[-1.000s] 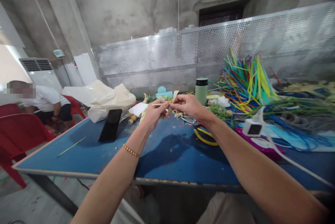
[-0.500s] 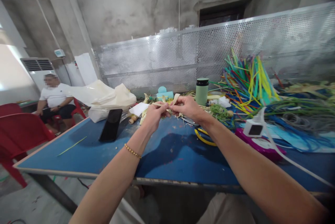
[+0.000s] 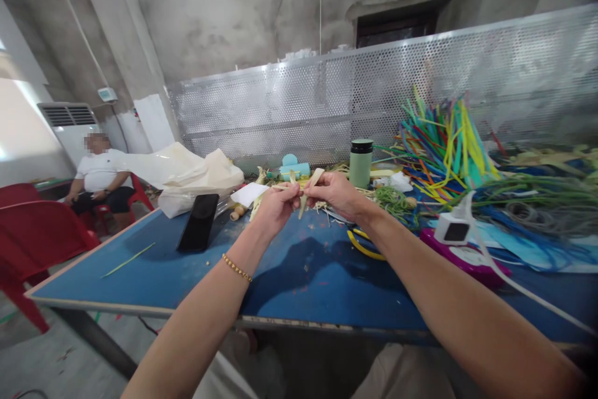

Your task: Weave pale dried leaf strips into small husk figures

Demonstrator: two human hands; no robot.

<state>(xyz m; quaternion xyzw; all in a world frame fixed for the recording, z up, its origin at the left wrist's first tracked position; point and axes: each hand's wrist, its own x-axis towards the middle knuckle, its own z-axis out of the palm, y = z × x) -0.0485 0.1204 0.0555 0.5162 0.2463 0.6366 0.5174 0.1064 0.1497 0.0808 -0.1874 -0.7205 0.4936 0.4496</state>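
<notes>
Above the blue table (image 3: 154, 274), my left hand (image 3: 275, 207) and my right hand (image 3: 337, 192) meet and pinch the same pale straw strips (image 3: 308, 187). One strip points up and right, another sticks out to the left. A bead bracelet circles my left wrist. Both hands have their fingers closed on the strips. Straw scraps lie on the table just behind the hands.
A black phone (image 3: 197, 222) leans by a cream bag (image 3: 187, 176). A green flask (image 3: 360, 162), yellow-handled scissors (image 3: 363, 244), a white charger (image 3: 453, 228) with cable and a heap of coloured strips (image 3: 443, 144) fill the right. A seated person (image 3: 100, 178) and red chairs (image 3: 32, 237) are at left.
My hands stay together and have twisted the strips slightly, so one strip now points more upright. The person at left has sat up straighter.
</notes>
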